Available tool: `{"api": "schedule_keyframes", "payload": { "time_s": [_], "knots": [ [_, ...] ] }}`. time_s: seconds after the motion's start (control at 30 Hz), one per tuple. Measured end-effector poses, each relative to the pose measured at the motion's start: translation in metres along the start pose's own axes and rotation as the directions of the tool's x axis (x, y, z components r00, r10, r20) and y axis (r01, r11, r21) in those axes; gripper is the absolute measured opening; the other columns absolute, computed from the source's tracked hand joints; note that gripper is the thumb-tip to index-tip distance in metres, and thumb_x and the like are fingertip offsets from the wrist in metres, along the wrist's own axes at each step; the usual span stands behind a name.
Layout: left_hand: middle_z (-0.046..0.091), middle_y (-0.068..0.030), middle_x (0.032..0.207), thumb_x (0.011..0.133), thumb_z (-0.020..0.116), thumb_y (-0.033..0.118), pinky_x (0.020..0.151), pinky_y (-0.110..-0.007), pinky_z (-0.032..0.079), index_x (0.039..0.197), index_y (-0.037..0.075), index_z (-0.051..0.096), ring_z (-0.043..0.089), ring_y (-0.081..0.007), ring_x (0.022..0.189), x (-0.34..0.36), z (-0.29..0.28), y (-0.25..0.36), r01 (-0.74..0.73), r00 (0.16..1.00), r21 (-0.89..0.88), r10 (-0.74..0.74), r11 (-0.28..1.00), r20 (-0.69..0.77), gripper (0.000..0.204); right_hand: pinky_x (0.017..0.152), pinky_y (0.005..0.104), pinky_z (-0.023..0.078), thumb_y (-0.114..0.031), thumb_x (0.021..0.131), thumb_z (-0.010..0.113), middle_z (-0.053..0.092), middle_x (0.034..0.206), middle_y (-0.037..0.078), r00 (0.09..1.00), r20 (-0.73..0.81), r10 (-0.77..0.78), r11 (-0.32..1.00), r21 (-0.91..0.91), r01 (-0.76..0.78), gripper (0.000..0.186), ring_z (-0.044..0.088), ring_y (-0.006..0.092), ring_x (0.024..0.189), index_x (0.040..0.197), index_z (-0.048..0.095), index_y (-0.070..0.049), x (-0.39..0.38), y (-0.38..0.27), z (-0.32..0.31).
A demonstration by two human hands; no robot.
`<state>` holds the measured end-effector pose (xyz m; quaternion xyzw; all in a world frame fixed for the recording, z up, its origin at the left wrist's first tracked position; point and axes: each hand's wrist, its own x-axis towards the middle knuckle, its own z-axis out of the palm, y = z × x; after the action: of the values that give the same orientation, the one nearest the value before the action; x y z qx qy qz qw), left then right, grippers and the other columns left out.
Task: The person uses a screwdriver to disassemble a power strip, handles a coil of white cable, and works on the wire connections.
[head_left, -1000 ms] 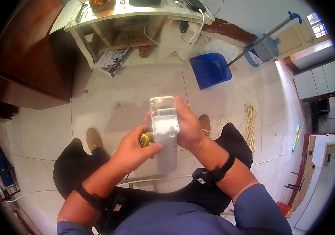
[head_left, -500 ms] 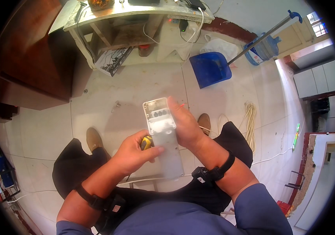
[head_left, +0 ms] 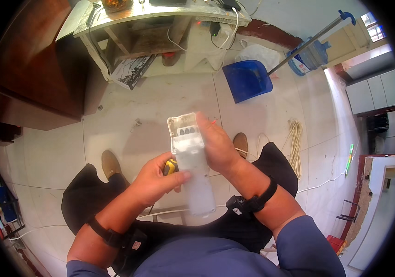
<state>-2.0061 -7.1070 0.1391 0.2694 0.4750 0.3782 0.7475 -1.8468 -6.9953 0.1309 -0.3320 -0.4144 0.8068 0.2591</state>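
A long white plastic casing [head_left: 196, 182] is held up in front of me, its open upper end showing a row of dark round parts. My right hand [head_left: 218, 145] is closed round its right edge. A small orange-red tip [head_left: 213, 123] pokes out beside those fingers; what it belongs to is hidden. My left hand [head_left: 158, 177] presses its thumb on the casing's left side. A yellow-and-black tool handle [head_left: 170, 167] is tucked in that same hand, the rest of it hidden.
Ahead stands a white table [head_left: 160, 27] with a printed box [head_left: 133, 71] beneath it. Further right are a blue dustpan [head_left: 248, 81] with a long handle, a water bottle [head_left: 310, 57] and a coil of cable [head_left: 294, 147]. A brown wooden cabinet [head_left: 40, 69] stands left.
The casing has tilted slightly in my hands, its upper end shifting a little left and its lower end dropping slightly. Both hands keep their hold.
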Motion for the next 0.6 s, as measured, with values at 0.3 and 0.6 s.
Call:
{"api": "schedule_keyframes", "payload": {
  "time_s": [0.3, 0.6],
  "knots": [
    [0.062, 0.0004, 0.088, 0.085, 0.071, 0.016, 0.057, -0.021, 0.044, 0.126, 0.005, 0.056, 0.056, -0.0070, 0.064, -0.006, -0.008, 0.014, -0.060, 0.995, -0.068, 0.054, 0.996, -0.087, 0.045, 0.053, 0.0215, 0.042, -0.009, 0.094, 0.058, 0.059, 0.122, 0.005, 0.959, -0.030, -0.283, 0.919, -0.294, 0.262, 0.035, 0.045, 0.0024, 0.059, 0.128, 0.056, -0.007, -0.007, -0.026, -0.018],
    [0.062, 0.0014, 0.086, 0.086, 0.070, 0.017, 0.056, -0.020, 0.043, 0.121, 0.005, 0.058, 0.056, -0.0062, 0.064, -0.004, -0.008, 0.011, -0.044, 0.995, -0.039, 0.041, 0.998, -0.091, 0.039, 0.082, 0.0273, 0.051, -0.006, 0.090, 0.069, 0.050, 0.140, 0.014, 0.849, 0.277, -0.449, 0.716, -0.457, 0.528, 0.025, 0.058, 0.0122, 0.100, 0.114, 0.064, -0.008, -0.003, -0.024, -0.019]
  ]
}}
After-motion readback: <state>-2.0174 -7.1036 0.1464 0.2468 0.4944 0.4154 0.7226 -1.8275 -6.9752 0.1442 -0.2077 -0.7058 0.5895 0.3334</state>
